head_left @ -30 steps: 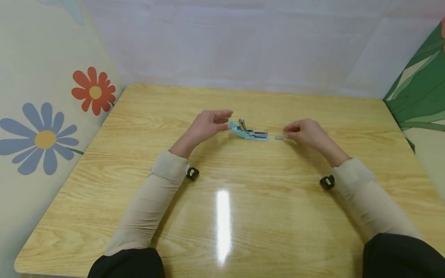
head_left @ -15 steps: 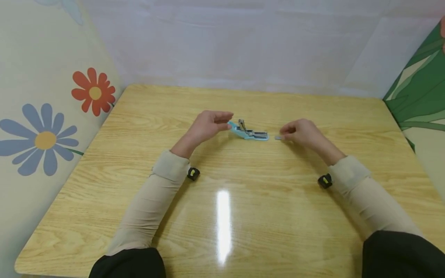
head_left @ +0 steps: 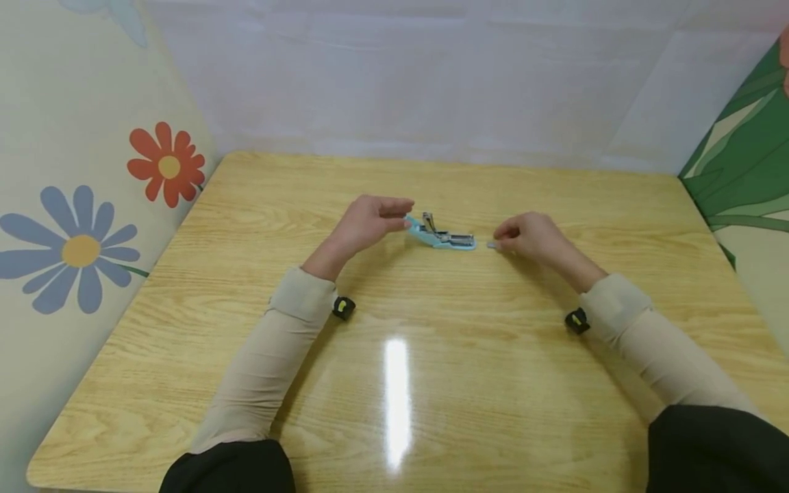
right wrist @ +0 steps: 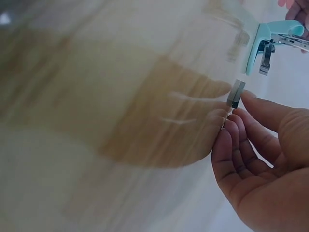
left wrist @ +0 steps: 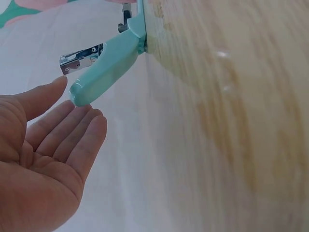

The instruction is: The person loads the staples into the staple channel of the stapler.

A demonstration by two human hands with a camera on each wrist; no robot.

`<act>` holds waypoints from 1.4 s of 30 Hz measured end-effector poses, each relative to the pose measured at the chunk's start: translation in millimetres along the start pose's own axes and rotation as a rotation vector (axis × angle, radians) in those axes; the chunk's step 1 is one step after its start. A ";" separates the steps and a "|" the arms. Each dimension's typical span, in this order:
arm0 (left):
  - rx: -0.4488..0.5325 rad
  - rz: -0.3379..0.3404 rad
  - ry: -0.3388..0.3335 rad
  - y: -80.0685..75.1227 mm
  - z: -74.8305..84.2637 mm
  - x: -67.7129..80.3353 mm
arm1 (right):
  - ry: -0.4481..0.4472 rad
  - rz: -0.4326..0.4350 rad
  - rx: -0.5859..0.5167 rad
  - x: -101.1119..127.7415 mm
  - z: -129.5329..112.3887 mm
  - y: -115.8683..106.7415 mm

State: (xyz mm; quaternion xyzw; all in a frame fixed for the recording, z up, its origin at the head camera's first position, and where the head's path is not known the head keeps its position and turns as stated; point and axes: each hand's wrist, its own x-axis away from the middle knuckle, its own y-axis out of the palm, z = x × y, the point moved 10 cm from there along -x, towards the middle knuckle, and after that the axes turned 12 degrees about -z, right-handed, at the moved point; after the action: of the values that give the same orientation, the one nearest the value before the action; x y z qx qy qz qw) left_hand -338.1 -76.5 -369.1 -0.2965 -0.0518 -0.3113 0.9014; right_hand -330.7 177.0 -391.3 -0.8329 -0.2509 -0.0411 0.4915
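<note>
Your left hand (head_left: 372,222) has its thumb and fingers apart at the raised end of the teal stapler (left wrist: 108,67), which sits opened on the table (head_left: 468,322). To the right, a small grey strip (right wrist: 236,94) is just beyond the stapler's other end, at the fingertips of your right hand (head_left: 531,237); whether they pinch it, I cannot tell. Your left wrist view shows the left hand's inner side, hidden from the head view; your right wrist view bares more of the strip
</note>
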 end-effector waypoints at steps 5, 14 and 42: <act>-0.012 -0.005 -0.003 0.6 1.0 -1.5 | -0.011 0.001 0.011 -1.2 -1.3 0.8; 0.004 -0.004 -0.029 1.9 -2.7 -0.7 | -0.008 -0.008 0.036 -2.8 -3.9 2.5; -0.056 -0.010 -0.086 2.8 -6.3 -1.1 | -0.068 0.085 0.170 0.9 -16.6 -0.6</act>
State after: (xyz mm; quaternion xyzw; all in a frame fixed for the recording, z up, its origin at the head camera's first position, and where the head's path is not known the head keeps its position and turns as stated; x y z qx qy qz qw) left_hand -337.9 -77.7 -375.9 -0.3346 -0.0832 -0.3039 0.8881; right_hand -327.3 163.6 -382.0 -0.7991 -0.2348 0.0296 0.5527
